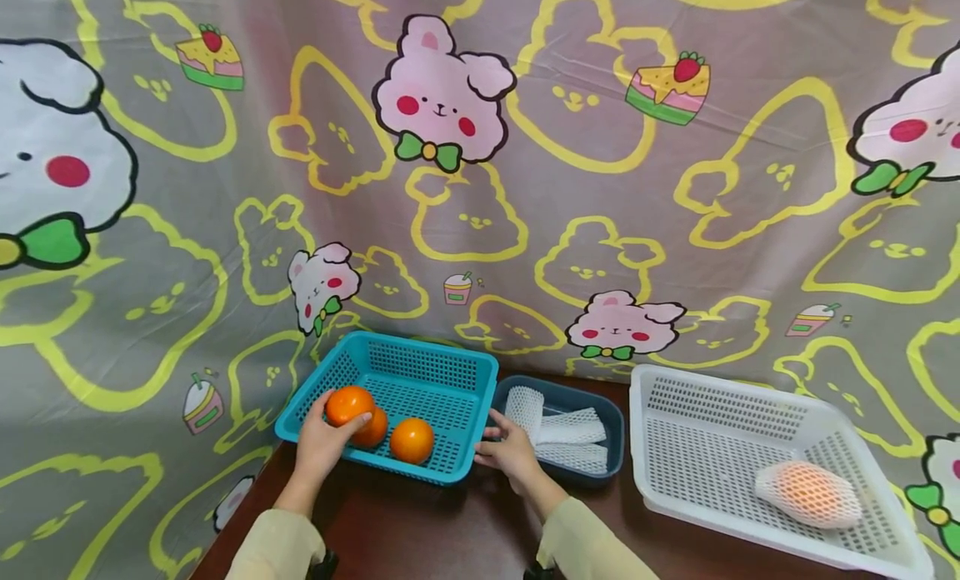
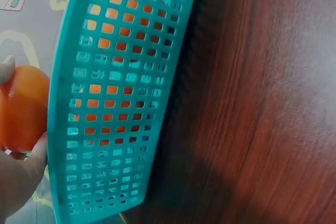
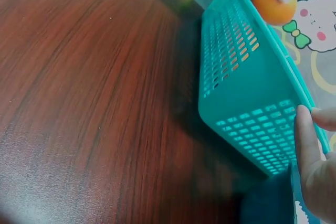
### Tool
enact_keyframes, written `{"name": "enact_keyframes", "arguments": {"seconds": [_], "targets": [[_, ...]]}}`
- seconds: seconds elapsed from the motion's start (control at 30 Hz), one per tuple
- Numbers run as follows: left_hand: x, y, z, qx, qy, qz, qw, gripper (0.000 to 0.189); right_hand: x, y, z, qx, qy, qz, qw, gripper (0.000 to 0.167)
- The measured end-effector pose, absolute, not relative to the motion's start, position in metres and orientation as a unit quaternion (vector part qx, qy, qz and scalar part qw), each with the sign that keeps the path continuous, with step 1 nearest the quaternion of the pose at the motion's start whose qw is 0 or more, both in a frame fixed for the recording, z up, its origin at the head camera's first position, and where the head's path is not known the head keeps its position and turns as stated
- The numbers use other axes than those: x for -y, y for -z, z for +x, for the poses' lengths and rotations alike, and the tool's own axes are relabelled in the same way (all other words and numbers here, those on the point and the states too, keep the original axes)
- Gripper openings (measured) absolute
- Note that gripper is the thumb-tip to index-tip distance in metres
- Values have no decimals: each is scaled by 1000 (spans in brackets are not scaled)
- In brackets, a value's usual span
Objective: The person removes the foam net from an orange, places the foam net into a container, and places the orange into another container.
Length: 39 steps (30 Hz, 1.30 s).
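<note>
My left hand (image 1: 321,448) grips an orange (image 1: 350,405) over the front left part of a turquoise basket (image 1: 427,347). The left wrist view shows this orange (image 2: 23,108) above the basket rim, thumb and fingers on its sides. Two more oranges lie in the basket, one (image 1: 372,432) partly covered by the held one, the other (image 1: 412,441) to its right. At the basket's right side, my right hand (image 1: 513,457) holds the rim. In the right wrist view its thumb (image 3: 306,135) lies on the outer wall, with a finger over the rim.
Right of the turquoise basket stands a dark blue tray (image 1: 617,426) with several white foam net sleeves (image 1: 573,428). Further right, a white basket (image 1: 697,447) holds an orange fruit in a foam net (image 1: 810,494). A patterned cloth (image 1: 480,188) hangs behind the brown table (image 1: 420,530).
</note>
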State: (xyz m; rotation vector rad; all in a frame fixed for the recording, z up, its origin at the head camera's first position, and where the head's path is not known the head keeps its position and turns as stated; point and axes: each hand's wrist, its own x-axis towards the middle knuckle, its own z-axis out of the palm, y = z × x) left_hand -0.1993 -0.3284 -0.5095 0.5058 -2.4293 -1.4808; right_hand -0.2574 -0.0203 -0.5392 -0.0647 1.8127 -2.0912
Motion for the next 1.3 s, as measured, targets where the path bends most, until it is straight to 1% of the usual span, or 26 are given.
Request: {"name": "enact_keyframes", "arguments": {"seconds": [0.27,0.57,0.73,0.83,0.93,1.1,1.3], "targets": [[336,509,-217,848,486,166,131,87,22,535,-256,-647,740,-16,181,77],[346,511,-222,886,415,168,122,86,26,533,-253,-657,731,-5,186,75],[353,510,-227,901,375,170,139,83,27,533,-254,-659,729,-2,184,74],[355,510,-231,905,357,178,146,78,27,531,-256,-660,729,1,184,74],[356,512,-234,910,343,187,140,76,27,532,-257,-659,730,2,182,73],[357,517,-235,915,326,202,128,80,27,536,-255,-657,731,3,185,74],[357,521,-236,931,289,197,103,75,26,535,-254,-666,723,12,183,73]]}}
